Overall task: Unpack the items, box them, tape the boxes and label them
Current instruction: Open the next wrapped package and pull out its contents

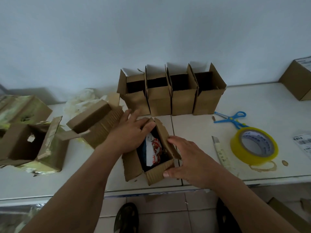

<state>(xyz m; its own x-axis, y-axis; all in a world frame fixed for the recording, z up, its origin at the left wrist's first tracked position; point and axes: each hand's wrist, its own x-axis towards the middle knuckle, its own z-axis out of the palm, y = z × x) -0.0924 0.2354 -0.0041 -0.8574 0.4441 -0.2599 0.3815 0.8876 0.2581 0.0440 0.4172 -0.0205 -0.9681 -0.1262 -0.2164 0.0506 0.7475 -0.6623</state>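
Boxing step: the snack pack (pixel 154 153) sits inside the open box (pixel 151 172) at the counter's (pixel 252 101) near edge. My left hand (pixel 129 135) curls over the far flap, my right hand (pixel 186 161) grips the near corner. Next, I reckon: fold the flaps flat, then reach right for the tape (pixel 254 146).

A white table (pixel 193 128) carries it all. Between the hands (pixel 129 133) sits a small open box (pixel 134 165); just beyond them, four open boxes (pixel 171 98) in a row. Left of the left hand – torn, taped cartons (pixel 32 145) and crumpled plastic (pixel 80 101). Right of the right hand (pixel 190 160) – a cutter (pixel 220 152), yellow tape roll (pixel 254 145), blue scissors (pixel 232 120), a label sheet (pixel 304 145), and a shut box (pixel 297 79) far off.
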